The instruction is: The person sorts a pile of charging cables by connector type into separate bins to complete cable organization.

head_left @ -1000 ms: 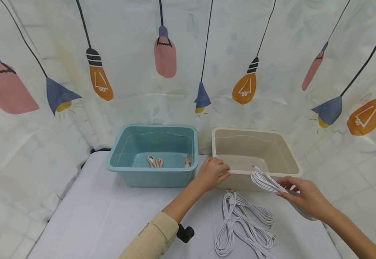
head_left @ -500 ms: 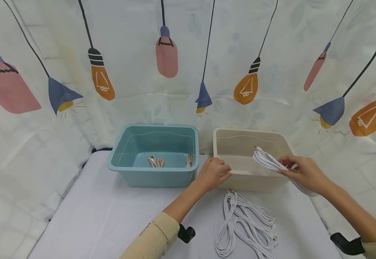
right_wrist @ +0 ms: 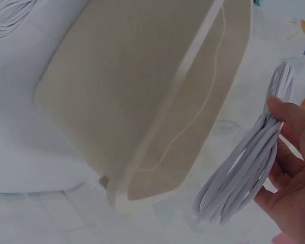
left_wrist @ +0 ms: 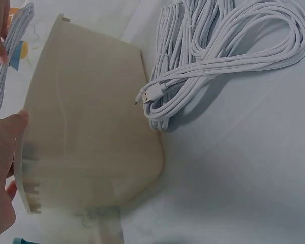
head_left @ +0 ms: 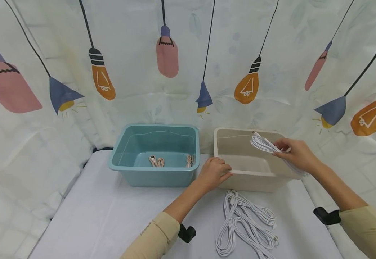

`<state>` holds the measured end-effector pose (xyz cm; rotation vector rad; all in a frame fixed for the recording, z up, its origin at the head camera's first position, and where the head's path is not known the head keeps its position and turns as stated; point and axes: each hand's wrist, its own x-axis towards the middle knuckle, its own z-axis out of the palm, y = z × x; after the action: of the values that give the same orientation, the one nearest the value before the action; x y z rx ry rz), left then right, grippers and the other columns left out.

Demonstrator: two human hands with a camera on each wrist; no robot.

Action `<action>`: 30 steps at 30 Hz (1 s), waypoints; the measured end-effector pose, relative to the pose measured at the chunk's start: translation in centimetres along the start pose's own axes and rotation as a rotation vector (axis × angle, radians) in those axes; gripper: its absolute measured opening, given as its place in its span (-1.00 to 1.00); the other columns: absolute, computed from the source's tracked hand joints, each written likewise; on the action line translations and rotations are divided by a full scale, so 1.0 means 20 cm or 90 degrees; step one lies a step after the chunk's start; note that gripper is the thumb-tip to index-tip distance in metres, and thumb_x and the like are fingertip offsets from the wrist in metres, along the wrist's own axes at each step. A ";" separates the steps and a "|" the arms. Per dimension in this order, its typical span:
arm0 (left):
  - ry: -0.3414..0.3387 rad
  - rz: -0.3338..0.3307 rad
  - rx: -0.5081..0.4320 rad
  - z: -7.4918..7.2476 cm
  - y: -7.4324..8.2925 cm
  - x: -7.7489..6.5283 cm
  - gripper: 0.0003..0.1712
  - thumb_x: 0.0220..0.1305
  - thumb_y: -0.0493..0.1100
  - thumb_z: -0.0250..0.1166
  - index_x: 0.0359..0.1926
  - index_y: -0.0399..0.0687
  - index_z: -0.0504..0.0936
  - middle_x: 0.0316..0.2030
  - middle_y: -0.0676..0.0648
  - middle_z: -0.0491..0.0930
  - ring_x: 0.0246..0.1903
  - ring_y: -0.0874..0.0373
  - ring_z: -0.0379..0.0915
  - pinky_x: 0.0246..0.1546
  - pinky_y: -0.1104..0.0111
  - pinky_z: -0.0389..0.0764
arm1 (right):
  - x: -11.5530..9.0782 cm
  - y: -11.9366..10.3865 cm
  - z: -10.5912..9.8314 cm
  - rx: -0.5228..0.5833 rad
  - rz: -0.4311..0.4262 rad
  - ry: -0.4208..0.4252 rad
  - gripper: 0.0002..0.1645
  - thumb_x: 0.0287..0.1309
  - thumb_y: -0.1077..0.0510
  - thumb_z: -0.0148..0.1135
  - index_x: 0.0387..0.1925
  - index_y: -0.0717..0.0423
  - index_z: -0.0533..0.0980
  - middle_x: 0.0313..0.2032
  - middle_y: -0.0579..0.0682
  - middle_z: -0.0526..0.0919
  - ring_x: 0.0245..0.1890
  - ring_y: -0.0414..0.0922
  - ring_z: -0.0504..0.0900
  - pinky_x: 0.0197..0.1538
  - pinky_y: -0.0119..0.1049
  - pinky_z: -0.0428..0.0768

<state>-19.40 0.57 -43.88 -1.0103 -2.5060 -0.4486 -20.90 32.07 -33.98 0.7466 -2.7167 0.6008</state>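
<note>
White curtain with printed lamps hangs behind a cloth-covered table. Head view: a blue tub stands left of a beige tub. Small cord bundles lie inside the blue tub, near its middle and by its right wall. The left hand grips the beige tub's front rim near the left corner, fingers bent over it. Above that tub, the right hand pinches a coiled cable, which hides part of the interior. A white cable pile lies in front. Left wrist view: a USB plug shows on the pile, close to the beige tub's outer wall. Right wrist view: thumb and curled fingers hold the coiled cable around its narrow part, apart from the rim.
</note>
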 end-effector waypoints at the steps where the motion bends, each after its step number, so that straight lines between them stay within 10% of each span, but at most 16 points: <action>1: 0.002 0.000 0.000 0.00 0.00 0.00 -0.79 0.41 0.05 0.44 -0.12 0.08 0.86 -0.27 0.09 0.77 -0.17 0.16 0.65 0.18 0.21 0.60 | 0.02 0.01 0.00 -0.001 0.004 -0.002 -0.72 0.11 0.34 0.54 -0.12 0.28 0.70 -0.32 0.05 0.79 -0.34 -0.01 0.74 -0.32 -0.33 0.62; 20: 0.004 0.004 -0.011 0.01 0.00 0.00 -0.83 0.38 0.01 0.47 -0.13 0.09 0.86 -0.29 0.08 0.75 -0.20 0.14 0.64 0.14 0.20 0.62 | 0.21 0.13 0.00 0.007 0.148 -0.094 -0.59 0.33 0.19 0.44 0.04 0.43 0.61 -0.12 0.41 0.74 -0.13 0.27 0.69 -0.08 0.07 0.60; 30: 0.004 0.001 -0.009 0.01 0.00 0.00 -0.83 0.38 0.01 0.47 -0.15 0.09 0.87 -0.30 0.08 0.75 -0.20 0.14 0.64 0.14 0.21 0.62 | 0.18 0.11 0.03 0.021 0.153 -0.075 -0.55 0.34 0.17 0.43 0.11 0.41 0.59 -0.12 0.36 0.74 -0.13 0.24 0.69 -0.18 -0.10 0.66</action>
<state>-19.51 0.62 -43.99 -1.0137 -2.4993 -0.4692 -25.12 32.01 -33.87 0.4792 -2.9367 0.6740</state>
